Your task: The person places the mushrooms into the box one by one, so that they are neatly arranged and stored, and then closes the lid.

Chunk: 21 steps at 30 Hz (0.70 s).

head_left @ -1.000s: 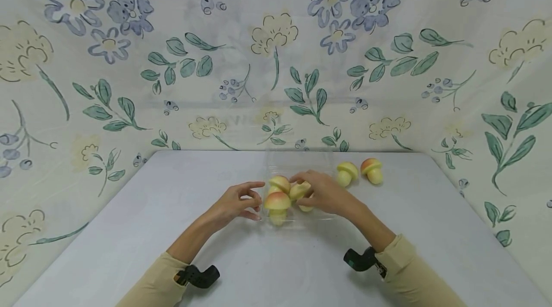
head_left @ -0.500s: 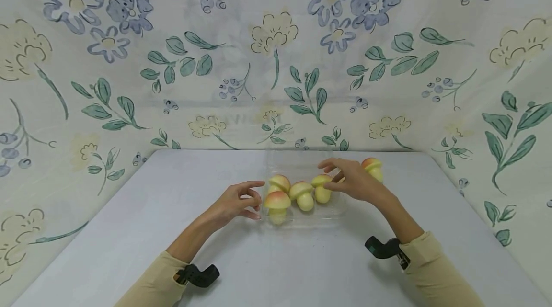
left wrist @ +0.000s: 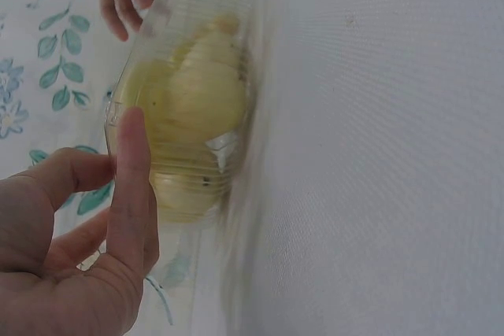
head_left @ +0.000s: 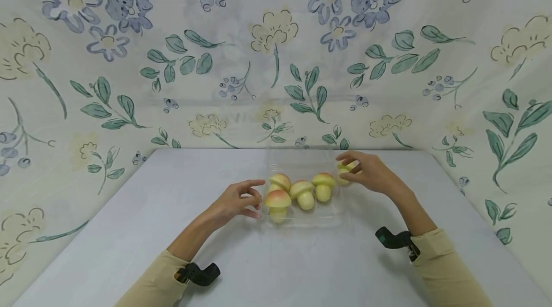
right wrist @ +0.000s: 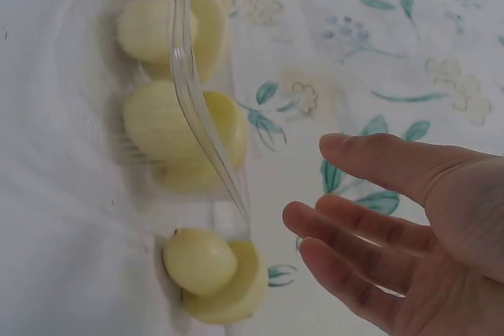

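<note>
Head view, pale table (head_left: 297, 268), floral backdrop (head_left: 241, 58), mushrooms (head_left: 305, 198)

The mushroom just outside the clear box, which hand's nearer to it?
Right. The right hand is close by the mushroom; the left hand is farther off, at the opposite side of the clear box.

The counter (head_left: 151, 201) is a white, finely textured surface with a straight far edge and 2 sides that spread apart toward the viewer. On its far half, near the middle, sits 1 clear plastic container (right wrist: 181, 53) with ribbed walls. Just to the right, outside that container, 1 yellow mushroom-shaped piece (right wrist: 224, 281) rests on the counter.
</note>
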### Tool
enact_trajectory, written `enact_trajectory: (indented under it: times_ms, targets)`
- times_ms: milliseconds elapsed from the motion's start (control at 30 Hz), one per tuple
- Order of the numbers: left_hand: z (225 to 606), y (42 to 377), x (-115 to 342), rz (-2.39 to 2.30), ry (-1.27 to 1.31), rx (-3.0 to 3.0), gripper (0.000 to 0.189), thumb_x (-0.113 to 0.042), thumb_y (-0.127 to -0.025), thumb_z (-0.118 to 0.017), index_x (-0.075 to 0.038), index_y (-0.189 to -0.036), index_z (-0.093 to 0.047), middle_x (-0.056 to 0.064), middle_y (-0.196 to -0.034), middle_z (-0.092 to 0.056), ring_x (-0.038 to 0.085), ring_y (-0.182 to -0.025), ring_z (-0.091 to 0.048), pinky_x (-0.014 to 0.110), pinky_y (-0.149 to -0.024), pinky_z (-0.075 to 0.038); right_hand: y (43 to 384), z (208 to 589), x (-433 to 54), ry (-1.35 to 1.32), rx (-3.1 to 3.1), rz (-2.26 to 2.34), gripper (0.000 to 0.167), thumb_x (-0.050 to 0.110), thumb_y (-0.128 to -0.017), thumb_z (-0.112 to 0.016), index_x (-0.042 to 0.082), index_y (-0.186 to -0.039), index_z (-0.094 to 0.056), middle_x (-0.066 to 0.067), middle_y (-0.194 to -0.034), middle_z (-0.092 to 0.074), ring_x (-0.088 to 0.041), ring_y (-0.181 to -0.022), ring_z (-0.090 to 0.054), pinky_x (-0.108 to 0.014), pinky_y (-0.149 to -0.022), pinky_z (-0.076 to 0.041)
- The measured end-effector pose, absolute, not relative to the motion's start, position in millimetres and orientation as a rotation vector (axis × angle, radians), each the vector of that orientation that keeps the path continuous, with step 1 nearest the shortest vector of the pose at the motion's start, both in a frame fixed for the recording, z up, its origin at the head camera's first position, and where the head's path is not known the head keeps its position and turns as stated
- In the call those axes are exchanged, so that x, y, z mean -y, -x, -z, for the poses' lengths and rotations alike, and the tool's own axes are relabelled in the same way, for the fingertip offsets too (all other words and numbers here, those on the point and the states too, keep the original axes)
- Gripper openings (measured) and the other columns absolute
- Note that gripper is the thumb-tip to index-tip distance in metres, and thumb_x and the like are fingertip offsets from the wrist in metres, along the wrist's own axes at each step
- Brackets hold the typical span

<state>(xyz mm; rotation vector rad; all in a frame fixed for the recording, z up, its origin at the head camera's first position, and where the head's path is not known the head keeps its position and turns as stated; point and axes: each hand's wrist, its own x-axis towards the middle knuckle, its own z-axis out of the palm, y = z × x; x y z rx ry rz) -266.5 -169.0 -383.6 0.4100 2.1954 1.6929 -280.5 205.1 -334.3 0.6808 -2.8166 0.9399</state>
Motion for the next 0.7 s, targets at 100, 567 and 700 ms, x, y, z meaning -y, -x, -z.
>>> enact_trajectory:
  times_ms: [100,567,700]
  targets:
    - [383,266,169,-1.696,-0.403,-2.194,0.062,-0.003,-0.092,-0.062,-0.001,-0.149,-0.037,0.008,-0.097,-0.055,0.017,-0.084,-0.062,0.036,-0.074,-0.065,283,335,-213,-0.623,2.824,-0.907,0.040,0.019,-0.090,-0.071,0.011,-0.129,-0.060,-0.020,-0.121,-0.066,-0.032,-0.098,-0.069,-0.042,-0.077,-0.062]
    - [383,267,170,-1.706,-0.392,-2.191,0.063,-0.002,-0.092,-0.062,0.000,-0.149,-0.037,0.007,-0.096,-0.055,0.018,-0.083,-0.061,0.036,-0.073,-0.065,296,350,-246,-0.455,2.811,-0.863,0.047,0.012,-0.091,-0.068,0.006,-0.136,-0.055,-0.025,-0.131,-0.058,-0.043,-0.107,-0.064,-0.048,-0.082,-0.062]
    - [383,266,169,-1.709,-0.392,-2.185,0.061,-0.003,-0.093,-0.061,0.000,-0.149,-0.036,0.007,-0.096,-0.055,0.017,-0.083,-0.061,0.037,-0.074,-0.065,299,357,-253,-0.424,2.812,-0.846,0.047,0.012,-0.091,-0.068,0.003,-0.135,-0.054,-0.025,-0.135,-0.053,-0.045,-0.110,-0.061,-0.052,-0.085,-0.059]
